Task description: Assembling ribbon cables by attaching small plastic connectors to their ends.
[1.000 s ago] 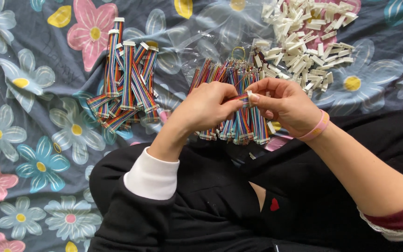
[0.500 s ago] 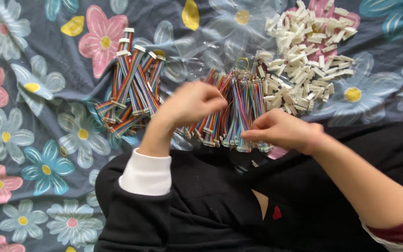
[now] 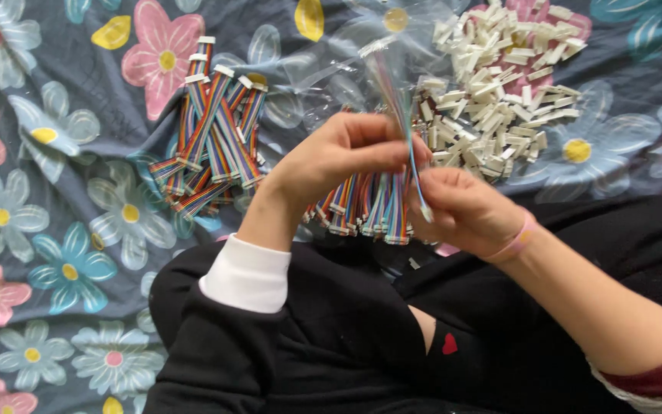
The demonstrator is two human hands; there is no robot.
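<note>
Left hand: the left hand [image 3: 339, 157] was up over the lap, fingers pinched shut on one rainbow ribbon cable [image 3: 401, 115], gripping it near the lower part.
Right hand: the right hand [image 3: 461, 211] sat just below and to the right, fingers curled closed around the bottom end of that same cable, both hands pretty much touching. Pink band [image 3: 516, 239] on that wrist.
The cable: it stood almost upright between the hands, a bit blurry, top end poking up in front of the clear plastic bag [image 3: 323, 69].
Loose pile: a bunch of bare rainbow cables [image 3: 369, 207] lay right under the hands, at the edge of the lap.
Done-looking pile: another heap of cables with white ends [image 3: 212, 138] lay off to the left of the hands, fanned out, well apart from the white stuff.
White plugs: a big heap of small white plastic connectors [image 3: 499, 92] was at upper right, near the right hand.
Surface: everything sat on a grey flowered sheet [image 3: 55, 230].
Clothes: black sleeve with a white cuff [image 3: 247, 276] on the left arm.
</note>
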